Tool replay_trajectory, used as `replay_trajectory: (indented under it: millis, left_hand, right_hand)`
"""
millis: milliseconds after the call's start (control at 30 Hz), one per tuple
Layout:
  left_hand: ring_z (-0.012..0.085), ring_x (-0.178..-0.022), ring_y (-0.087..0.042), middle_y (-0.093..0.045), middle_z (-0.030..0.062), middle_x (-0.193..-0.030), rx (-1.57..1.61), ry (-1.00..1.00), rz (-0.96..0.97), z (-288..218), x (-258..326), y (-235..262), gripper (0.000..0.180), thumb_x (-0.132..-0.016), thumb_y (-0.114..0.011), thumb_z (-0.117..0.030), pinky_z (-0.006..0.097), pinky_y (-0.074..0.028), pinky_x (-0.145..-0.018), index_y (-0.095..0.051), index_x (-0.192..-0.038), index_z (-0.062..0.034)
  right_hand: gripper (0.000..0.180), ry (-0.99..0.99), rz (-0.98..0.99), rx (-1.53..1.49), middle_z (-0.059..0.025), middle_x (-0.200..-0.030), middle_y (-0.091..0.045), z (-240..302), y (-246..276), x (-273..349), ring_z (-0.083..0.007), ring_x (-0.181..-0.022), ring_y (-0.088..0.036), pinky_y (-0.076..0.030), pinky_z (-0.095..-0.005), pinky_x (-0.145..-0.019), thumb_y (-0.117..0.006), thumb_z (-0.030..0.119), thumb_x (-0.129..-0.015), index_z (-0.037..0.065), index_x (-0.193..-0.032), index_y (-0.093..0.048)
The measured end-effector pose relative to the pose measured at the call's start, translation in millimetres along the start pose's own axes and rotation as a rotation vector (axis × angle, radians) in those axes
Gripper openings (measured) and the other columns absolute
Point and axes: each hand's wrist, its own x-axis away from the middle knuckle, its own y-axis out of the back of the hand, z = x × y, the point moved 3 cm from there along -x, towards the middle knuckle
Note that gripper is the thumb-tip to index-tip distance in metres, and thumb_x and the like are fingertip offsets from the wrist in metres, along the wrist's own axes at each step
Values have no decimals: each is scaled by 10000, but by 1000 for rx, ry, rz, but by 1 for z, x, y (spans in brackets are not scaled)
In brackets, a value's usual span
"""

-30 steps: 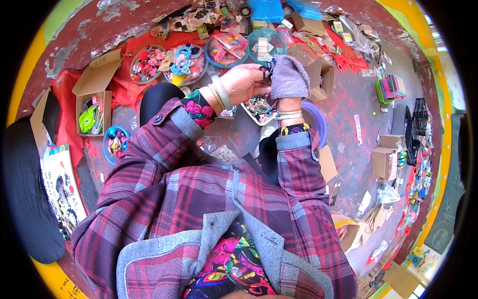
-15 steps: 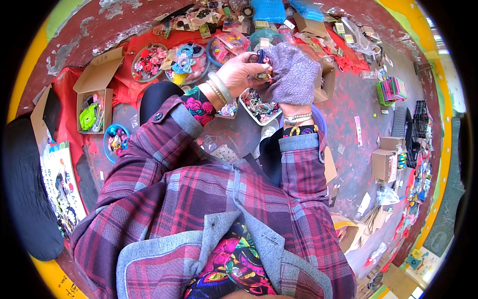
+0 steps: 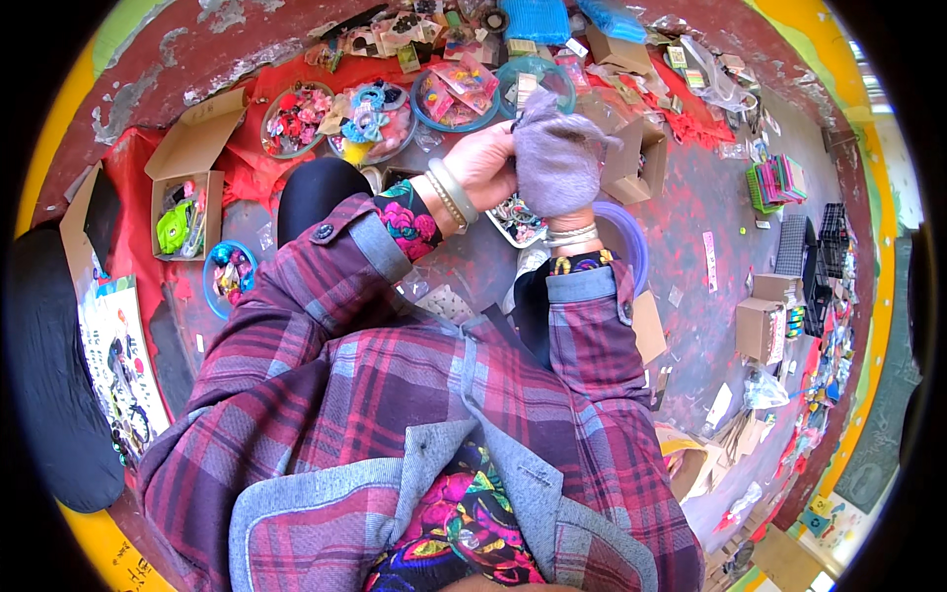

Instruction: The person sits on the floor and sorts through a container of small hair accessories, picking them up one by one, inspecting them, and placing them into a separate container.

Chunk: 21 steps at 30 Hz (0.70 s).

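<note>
A grey-purple cloth (image 3: pixel 554 158) is bunched in front of me and drapes over my right hand (image 3: pixel 569 219), so only the wrist end of that hand shows. Its fingers are hidden, but the cloth is wrapped up in its grip. My left hand (image 3: pixel 483 166) is closed, with thumb and fingers pressed against the cloth's left edge. Whatever small thing lies between hand and cloth is covered now. Just below the hands stands a white tray (image 3: pixel 512 237) of small mixed hair accessories, partly hidden by them.
Bowls of hair accessories (image 3: pixel 296 118) and pink packets (image 3: pixel 459 91) stand ahead on red sheeting. At left are an open carton (image 3: pixel 202 148) and a blue bowl (image 3: pixel 210 281). A purple basin (image 3: pixel 636 247) and cartons (image 3: pixel 636 163) stand at right, with baskets (image 3: pixel 774 183) farther off.
The cloth has shifted left and down, over the dark ring-shaped item and colourful bits that showed in my left fingers. My right hand has moved slightly left.
</note>
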Motion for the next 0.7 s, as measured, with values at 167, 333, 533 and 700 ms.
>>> replay_trajectory:
  millis: [167, 333, 533, 700]
  left_hand:
    - [183, -932, -547, -572, 77, -1012, -105, 33, -69, 9, 0, 9, 211, -837, -473, -31, 337, -424, -863, -519, -1042, -16]
    - [207, -979, -533, -558, 97, -1040, -60, 61, -92, -6, 7, 10, 236, -853, -462, -49, 364, -444, -866, -492, -1075, 26]
    - [236, -979, -526, -483, 159, -1175, -15, 45, -54, -40, 20, 42, 315, -865, -420, -60, 332, -456, -843, -412, -1146, 82]
    - [221, -862, -576, -571, 147, -1016, -225, -49, -351, -74, 42, 108, 232, -845, -454, -32, 324, -485, -790, -489, -1045, 78]
  right_hand:
    - [247, -177, 150, 163, -153, -875, -564, -20, -4, 14, -248, -806, -543, -433, -346, -756, -521, 199, -760, 11, -919, -538]
    - [224, -784, -206, -1779, -82, -830, -542, -32, -15, 8, -218, -768, -528, -441, -312, -749, -375, 204, -882, 31, -954, -498]
    - [242, -619, -187, -1424, -60, -818, -546, -64, 2, 14, -204, -780, -528, -423, -360, -731, -404, 278, -837, 79, -911, -519]
    - [254, -940, -359, -1643, -116, -909, -580, -86, 6, 26, -248, -831, -566, -479, -368, -729, -365, 203, -884, 23, -903, -543]
